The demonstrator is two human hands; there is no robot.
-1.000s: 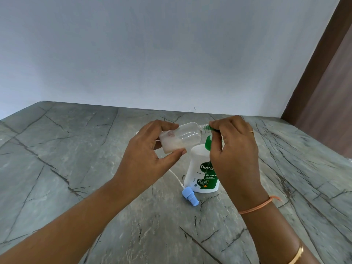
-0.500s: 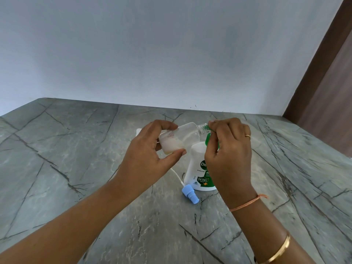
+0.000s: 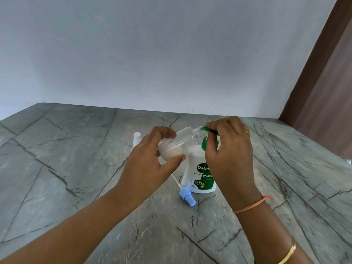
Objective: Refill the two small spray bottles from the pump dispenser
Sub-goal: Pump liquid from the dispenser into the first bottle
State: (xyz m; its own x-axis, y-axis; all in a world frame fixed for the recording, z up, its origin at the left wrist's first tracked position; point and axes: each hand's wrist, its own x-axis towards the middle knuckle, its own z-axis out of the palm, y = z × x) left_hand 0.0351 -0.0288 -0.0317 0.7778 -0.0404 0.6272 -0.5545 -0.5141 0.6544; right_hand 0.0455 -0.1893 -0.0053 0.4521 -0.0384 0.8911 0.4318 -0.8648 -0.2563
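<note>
My left hand (image 3: 150,161) grips a small clear spray bottle (image 3: 181,142), tilted on its side with whitish liquid pooled at its base. Its open neck meets the green nozzle (image 3: 208,129) of the white pump dispenser (image 3: 196,174), which stands on the grey stone counter (image 3: 76,168). My right hand (image 3: 230,149) curls over the green pump head and hides most of it. A blue spray cap (image 3: 187,197) with a thin white tube lies on the counter in front of the dispenser. A second small spray bottle (image 3: 136,138) peeks out behind my left hand.
A pale wall runs along the back of the counter. A brown wooden panel (image 3: 327,82) stands at the right edge.
My view has shifted slightly; both hands, the tilted bottle and the dispenser hold nearly the same pose. The second bottle behind my left hand shows more.
</note>
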